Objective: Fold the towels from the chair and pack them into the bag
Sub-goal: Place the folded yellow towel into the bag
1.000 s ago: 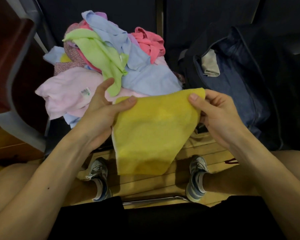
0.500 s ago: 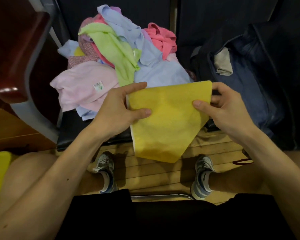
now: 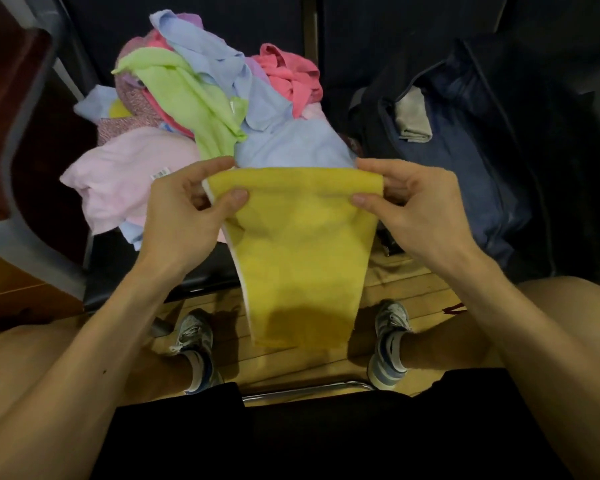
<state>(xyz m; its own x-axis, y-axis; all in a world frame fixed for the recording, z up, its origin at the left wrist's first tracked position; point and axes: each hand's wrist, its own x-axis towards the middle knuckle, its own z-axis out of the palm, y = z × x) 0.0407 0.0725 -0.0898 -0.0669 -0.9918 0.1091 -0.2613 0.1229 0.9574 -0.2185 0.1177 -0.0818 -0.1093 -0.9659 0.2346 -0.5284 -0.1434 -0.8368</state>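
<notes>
The person held the yellow towel [image 3: 302, 251] up by its top edge, the left hand [image 3: 184, 216] pinching one upper corner and the right hand [image 3: 413, 209] the other, thumbs on the near face and fingers curled behind. It hung with its long axis running straight down from that edge, clear of everything else. Directly behind the yellow towel lay the unfolded pile [image 3: 201, 98] on the chair [image 3: 118, 278]. The bag [image 3: 465, 161] gaped behind the towel on its right-hand side, nearer the right hand, so I judged that hand would carry it over. The fingers behind the cloth were mostly hidden. I couldn't tell whether the towel was doubled or how full the dark bag was beyond one grey cloth [image 3: 413, 119].
</notes>
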